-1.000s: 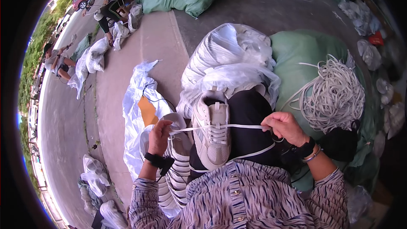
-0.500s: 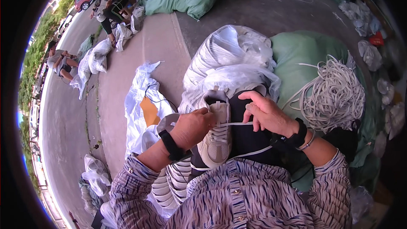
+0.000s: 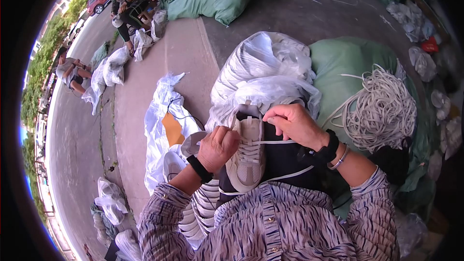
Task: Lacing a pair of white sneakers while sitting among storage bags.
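Observation:
A beige and white sneaker (image 3: 245,164) rests on my dark-clad lap, toe toward me, laced up its lower part. My left hand (image 3: 220,147) is closed at the sneaker's left edge, and a pale strip that looks like shoelace shows above its fingertips. Just right of the sneaker's opening, my right hand (image 3: 295,124) has its thumb and fingers pinched together; what they grip, if anything, is hidden. A white shoelace (image 3: 274,142) runs from the upper eyelets rightward beneath my right hand. Another length of white lace (image 3: 292,174) crosses my lap.
A tangled heap of pale laces (image 3: 382,108) lies on a green sack (image 3: 348,63) at right. Ahead stands a white plastic bag (image 3: 266,63) of stacked pale shoe parts. More shoes (image 3: 200,208) are at my left, beside white sheeting (image 3: 162,101). Two people sit at far left.
My right hand has moved left toward the sneaker's opening, and its spread fingers have come together in a pinch. My left hand has shifted slightly outward and down along the sneaker's edge.

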### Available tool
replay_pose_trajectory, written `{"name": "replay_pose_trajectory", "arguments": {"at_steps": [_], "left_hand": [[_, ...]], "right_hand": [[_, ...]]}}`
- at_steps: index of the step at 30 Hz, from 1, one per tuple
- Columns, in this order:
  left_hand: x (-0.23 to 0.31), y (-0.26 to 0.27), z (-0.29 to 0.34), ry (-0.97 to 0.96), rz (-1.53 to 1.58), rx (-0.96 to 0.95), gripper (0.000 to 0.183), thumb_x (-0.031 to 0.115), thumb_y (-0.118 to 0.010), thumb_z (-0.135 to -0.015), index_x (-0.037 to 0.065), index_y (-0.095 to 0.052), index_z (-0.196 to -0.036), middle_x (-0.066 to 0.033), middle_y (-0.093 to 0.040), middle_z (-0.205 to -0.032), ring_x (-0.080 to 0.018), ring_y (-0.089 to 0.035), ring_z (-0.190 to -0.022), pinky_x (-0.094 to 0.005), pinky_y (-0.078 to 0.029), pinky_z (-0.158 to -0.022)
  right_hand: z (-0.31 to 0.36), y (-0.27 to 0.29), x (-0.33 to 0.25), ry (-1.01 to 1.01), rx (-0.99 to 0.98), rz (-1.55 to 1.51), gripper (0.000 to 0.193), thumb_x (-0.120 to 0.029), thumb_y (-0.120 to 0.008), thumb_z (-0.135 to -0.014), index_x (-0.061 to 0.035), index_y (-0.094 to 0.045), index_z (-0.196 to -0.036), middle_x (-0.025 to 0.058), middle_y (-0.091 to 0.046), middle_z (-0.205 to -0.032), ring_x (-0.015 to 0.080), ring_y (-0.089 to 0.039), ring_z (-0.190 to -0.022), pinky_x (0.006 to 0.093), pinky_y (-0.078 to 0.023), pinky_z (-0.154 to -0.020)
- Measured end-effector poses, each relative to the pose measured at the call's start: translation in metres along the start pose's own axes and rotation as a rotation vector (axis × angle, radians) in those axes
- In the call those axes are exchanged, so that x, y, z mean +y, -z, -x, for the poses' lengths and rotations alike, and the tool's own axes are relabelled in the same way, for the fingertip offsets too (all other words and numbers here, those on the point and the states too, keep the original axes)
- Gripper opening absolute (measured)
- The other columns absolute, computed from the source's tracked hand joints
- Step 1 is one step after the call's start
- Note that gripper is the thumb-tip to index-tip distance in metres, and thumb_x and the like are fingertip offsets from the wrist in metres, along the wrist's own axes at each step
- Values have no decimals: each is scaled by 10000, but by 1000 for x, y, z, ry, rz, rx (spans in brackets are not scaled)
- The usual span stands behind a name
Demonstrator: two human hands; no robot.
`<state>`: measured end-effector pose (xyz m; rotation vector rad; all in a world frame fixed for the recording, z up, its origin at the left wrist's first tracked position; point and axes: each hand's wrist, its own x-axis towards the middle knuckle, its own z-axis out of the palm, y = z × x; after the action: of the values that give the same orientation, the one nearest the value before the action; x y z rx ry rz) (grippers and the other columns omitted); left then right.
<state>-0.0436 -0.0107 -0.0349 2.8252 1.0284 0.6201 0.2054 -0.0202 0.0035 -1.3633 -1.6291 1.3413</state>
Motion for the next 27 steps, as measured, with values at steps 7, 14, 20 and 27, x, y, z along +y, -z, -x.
{"name": "replay_pose_trajectory", "arguments": {"at_steps": [7,14,20,27], "left_hand": [[2,-19,39,346,167,116,104,74,-596,-807,86,-571,-907,-76,-543,-800,-259,-584,-700,-350,-490,-581],[17,-7,27,499,561,280,412,39,-449,-941,80,-380,-1345,-114,-663,-911,-174,-646,-862,-287,-488,-787],[-3,-3,27,886,1595,141,249,111,-481,-951,3,-492,-1175,-80,-651,-949,-120,-611,-788,-251,-496,-767],[5,-8,35,785,1200,-41,161,186,-593,-909,32,-603,-861,-9,-611,-762,-78,-522,-657,-212,-398,-573]], "right_hand": [[2,-8,19,286,302,324,248,-7,-512,-851,-29,-544,-1095,78,-602,-692,147,-552,-528,281,-452,-510],[18,-31,29,182,116,380,80,-59,-556,-833,-25,-572,-903,155,-589,-652,284,-625,-618,372,-476,-548],[27,-39,33,169,118,578,83,-139,-585,-804,-64,-606,-776,148,-613,-670,335,-618,-650,417,-475,-572],[18,-40,30,150,116,619,87,-122,-563,-799,-65,-615,-760,157,-611,-662,340,-618,-641,430,-474,-563]]}}
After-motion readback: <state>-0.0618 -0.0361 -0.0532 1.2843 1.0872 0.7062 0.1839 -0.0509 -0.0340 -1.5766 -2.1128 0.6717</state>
